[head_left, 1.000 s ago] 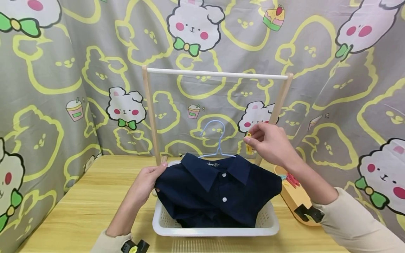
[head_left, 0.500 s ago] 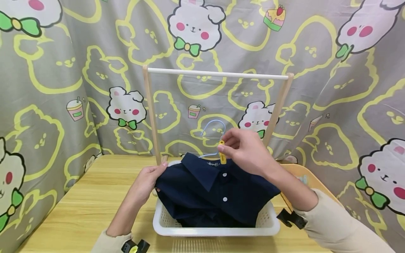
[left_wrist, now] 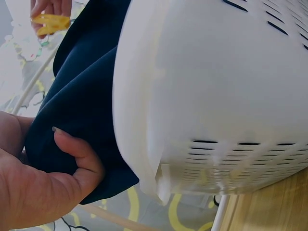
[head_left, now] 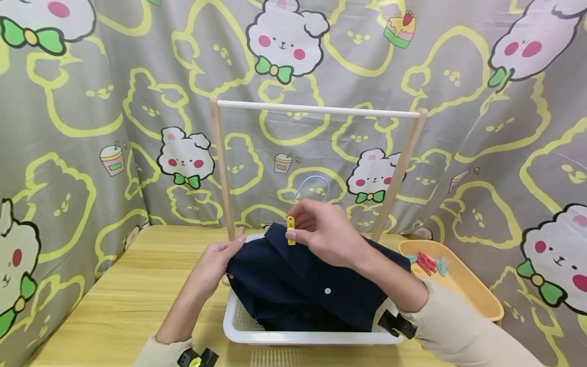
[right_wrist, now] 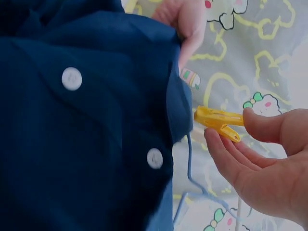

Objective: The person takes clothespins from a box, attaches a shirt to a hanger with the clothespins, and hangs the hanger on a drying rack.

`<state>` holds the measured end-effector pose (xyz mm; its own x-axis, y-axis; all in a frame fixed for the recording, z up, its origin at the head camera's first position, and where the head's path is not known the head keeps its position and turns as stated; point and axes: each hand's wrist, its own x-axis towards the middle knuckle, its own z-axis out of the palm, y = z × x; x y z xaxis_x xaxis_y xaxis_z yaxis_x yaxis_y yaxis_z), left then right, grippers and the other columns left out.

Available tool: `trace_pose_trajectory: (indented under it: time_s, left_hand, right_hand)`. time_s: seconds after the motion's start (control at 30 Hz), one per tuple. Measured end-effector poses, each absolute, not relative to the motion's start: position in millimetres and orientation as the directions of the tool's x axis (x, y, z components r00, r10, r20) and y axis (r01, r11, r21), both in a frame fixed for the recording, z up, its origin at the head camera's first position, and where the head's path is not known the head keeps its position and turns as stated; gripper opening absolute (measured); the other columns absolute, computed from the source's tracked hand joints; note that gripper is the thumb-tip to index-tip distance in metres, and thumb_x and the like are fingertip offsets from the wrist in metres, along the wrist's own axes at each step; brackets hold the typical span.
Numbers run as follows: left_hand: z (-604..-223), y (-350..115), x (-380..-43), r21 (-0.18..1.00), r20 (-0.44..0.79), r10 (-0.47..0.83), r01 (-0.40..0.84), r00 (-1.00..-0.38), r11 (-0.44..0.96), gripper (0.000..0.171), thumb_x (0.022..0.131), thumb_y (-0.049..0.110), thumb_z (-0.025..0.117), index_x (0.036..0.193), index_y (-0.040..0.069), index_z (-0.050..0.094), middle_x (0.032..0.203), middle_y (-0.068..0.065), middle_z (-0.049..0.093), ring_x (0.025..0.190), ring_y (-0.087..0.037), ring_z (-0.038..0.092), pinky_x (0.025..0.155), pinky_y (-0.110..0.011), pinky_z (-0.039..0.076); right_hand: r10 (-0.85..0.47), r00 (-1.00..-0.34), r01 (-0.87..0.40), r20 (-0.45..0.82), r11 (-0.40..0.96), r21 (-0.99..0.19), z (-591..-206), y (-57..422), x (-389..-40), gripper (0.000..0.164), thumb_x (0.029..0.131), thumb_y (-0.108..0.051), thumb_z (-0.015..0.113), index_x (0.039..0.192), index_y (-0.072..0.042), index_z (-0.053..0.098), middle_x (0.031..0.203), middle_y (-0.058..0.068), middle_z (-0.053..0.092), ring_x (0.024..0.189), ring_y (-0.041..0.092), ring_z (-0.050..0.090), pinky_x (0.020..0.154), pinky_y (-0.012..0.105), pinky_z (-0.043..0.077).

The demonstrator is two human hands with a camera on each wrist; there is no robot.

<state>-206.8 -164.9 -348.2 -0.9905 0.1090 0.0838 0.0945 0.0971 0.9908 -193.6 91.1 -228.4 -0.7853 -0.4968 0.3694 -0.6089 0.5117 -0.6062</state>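
A navy collared shirt [head_left: 275,285] with white buttons lies bunched in a white slotted basket [head_left: 316,337]. A light blue hanger [right_wrist: 190,168] runs up out of its collar; in the head view mainly the hook shows behind my right hand. My left hand [head_left: 215,262] grips the shirt's left shoulder, with the thumb [left_wrist: 77,149] pressing on the cloth. My right hand [head_left: 327,232] pinches a yellow clothespin [right_wrist: 216,120] between thumb and fingers, near the left side of the collar. In the right wrist view the clothespin is just apart from the cloth.
Behind the basket stands a rack with wooden posts [head_left: 221,168] and a white bar [head_left: 316,108]. A yellow-orange tray [head_left: 477,290] at the right holds red and blue clothespins [head_left: 426,263]. A patterned curtain [head_left: 293,56] hangs behind the wooden table [head_left: 114,285].
My right hand has carried the yellow clothespin leftward and slightly down, from beside the hanger's right to the left part of the collar. My left hand has kept its grip on the shirt.
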Motion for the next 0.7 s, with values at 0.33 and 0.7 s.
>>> trace_pose_trajectory:
  time_s: [0.33,0.7]
  left_hand:
    - [-348,-164,-207,0.991,0.087,0.11,0.098,-0.99,0.089,0.045,0.107,0.035,0.052,0.073,0.007,0.06,0.06,0.003,0.051,0.058,-0.013,0.054,0.058,-0.026,0.048]
    - [-349,-164,-208,0.992,0.084,0.089,0.092,-0.993,0.091,0.045,0.106,0.037,0.052,0.078,0.004,0.064,0.062,0.001,0.054,0.057,-0.014,0.055,0.058,-0.028,0.049]
  right_hand:
    - [-0.51,-0.779,-0.607,0.365,0.465,-0.644,-238,74,-193,0.026,0.09,-0.011,0.078,0.113,-0.01,0.065,0.102,0.001,0.075,0.096,0.012,0.073,0.088,0.032,0.058]
    - [-0.47,-0.754,-0.649,0.46,0.424,-0.631,-251,60,-201,0.019,0.091,-0.007,0.075,0.106,-0.009,0.065,0.099,0.005,0.077,0.093,0.014,0.076,0.084,0.032,0.06]
